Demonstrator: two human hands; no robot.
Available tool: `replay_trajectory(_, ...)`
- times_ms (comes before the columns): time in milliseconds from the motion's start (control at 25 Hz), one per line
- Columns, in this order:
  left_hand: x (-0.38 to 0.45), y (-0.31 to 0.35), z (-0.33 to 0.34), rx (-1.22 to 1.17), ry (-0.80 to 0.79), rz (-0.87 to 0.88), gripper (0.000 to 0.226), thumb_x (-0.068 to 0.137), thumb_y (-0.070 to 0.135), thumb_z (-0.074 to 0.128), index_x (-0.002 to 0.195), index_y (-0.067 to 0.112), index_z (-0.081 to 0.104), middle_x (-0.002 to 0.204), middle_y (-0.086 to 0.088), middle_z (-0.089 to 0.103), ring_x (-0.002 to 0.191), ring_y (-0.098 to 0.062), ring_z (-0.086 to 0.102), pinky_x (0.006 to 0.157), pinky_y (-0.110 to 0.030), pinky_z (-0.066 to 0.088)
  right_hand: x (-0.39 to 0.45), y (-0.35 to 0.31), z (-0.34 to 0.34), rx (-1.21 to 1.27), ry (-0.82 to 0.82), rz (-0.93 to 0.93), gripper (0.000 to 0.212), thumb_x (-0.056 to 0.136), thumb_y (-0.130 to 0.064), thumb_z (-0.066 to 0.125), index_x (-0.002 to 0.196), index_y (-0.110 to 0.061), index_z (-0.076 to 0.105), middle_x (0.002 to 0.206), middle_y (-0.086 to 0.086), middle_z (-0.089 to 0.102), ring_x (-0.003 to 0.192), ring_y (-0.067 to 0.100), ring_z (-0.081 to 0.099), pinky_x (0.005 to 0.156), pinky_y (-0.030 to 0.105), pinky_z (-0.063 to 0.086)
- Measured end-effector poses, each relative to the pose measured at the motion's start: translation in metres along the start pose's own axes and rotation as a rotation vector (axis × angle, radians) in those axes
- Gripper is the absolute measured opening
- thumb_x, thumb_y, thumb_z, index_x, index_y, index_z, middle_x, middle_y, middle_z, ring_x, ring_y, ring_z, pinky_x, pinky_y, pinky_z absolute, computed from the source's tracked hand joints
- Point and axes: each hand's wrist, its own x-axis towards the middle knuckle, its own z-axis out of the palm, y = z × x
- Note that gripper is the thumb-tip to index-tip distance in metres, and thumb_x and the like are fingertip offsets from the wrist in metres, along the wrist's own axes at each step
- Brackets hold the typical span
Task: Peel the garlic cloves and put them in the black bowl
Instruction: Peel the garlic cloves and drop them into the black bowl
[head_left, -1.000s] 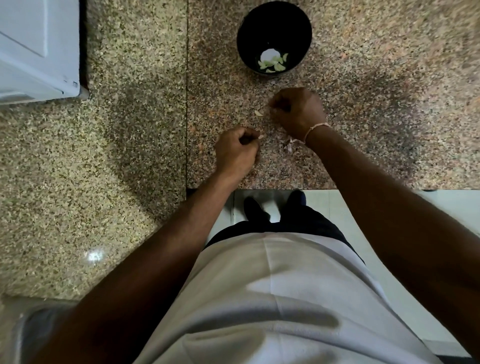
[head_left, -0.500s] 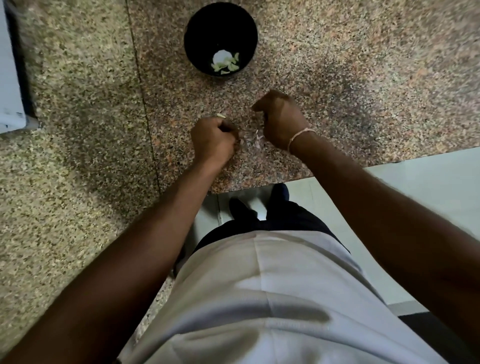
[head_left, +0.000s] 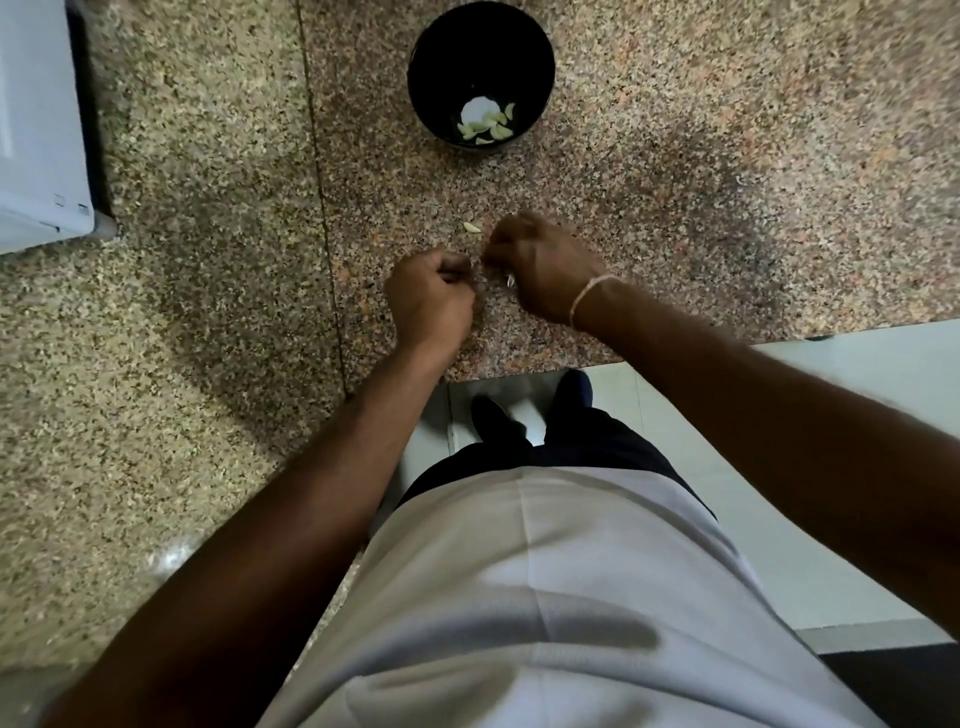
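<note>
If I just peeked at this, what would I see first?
Two hands, left and right, curled close together over the speckled counter. Behind them stands a black bowl with pale garlic cloves at its bottom. One small garlic piece lies loose on the counter, just beyond the hands.

I saw a speckled bench (head_left: 675, 218), pinkish-brown granite on its right slab and tan-and-black fleck on the left. The black bowl (head_left: 431, 62) held pale yellow-green cloves (head_left: 496, 130). A white appliance (head_left: 36, 130) stood at the left edge. The shirt (head_left: 519, 597) was pale grey, the wrist thread (head_left: 584, 296) cream.
</note>
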Motion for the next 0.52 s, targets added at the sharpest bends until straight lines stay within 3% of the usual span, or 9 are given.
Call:
replay_trajectory(80, 0.001, 0.000, -0.003, -0.034, 0.022, 0.006, 0.035, 0.082, -0.014, 0.070, 0.082, 0.020, 0.074, 0.084, 0.002, 0.076, 0.078, -0.017, 0.077, 0.071, -0.043, 0.066, -0.012, 0.000, -0.001, 0.029, -0.017, -0.029, 0.023, 0.094, -0.005, 0.064, 0.112, -0.015, 0.074, 0.114, 0.006, 0.065, 0.110, 0.023, 0.058, 0.079, 0.034, 0.058)
replay_trajectory(200, 0.000, -0.002, -0.003, -0.011, 0.063, 0.017, 0.037, 0.081, -0.010, 0.075, 0.077, 0.026, 0.070, 0.080, 0.007, 0.074, 0.076, -0.012, 0.075, 0.069, -0.037, 0.066, 0.005, 0.002, -0.004, -0.009, 0.012, 0.031, 0.029, 0.090, 0.001, 0.062, 0.113, -0.012, 0.074, 0.112, 0.009, 0.066, 0.106, 0.028, 0.059, 0.079, 0.041, 0.059)
replay_trajectory(360, -0.010, -0.002, -0.005, 0.077, 0.039, 0.067, 0.023, 0.084, -0.003, 0.073, 0.088, 0.019, 0.071, 0.078, 0.013, 0.067, 0.070, 0.003, 0.062, 0.057, -0.010, 0.050, 0.004, -0.017, 0.001, -0.040, -0.016, -0.053, 0.031, 0.095, -0.011, 0.057, 0.122, -0.015, 0.071, 0.116, 0.007, 0.063, 0.111, 0.027, 0.055, 0.081, 0.040, 0.058)
replay_trajectory(440, -0.009, -0.005, -0.004, 0.122, -0.016, 0.081, 0.021, 0.087, -0.002, 0.070, 0.095, 0.017, 0.073, 0.083, 0.014, 0.066, 0.075, 0.003, 0.061, 0.063, -0.014, 0.051, -0.013, -0.018, 0.002, -0.046, -0.037, -0.084, 0.031, 0.097, -0.013, 0.055, 0.123, -0.016, 0.071, 0.117, 0.006, 0.063, 0.112, 0.026, 0.055, 0.079, 0.041, 0.059)
replay_trajectory(520, -0.008, -0.007, 0.001, 0.182, -0.068, 0.111, 0.023, 0.088, -0.002, 0.068, 0.103, 0.015, 0.074, 0.092, 0.008, 0.070, 0.083, -0.007, 0.065, 0.076, -0.025, 0.058, -0.026, -0.012, -0.002, -0.003, 0.008, 0.015, 0.038, 0.091, 0.000, 0.058, 0.122, -0.015, 0.073, 0.121, 0.006, 0.067, 0.114, 0.027, 0.059, 0.082, 0.042, 0.059)
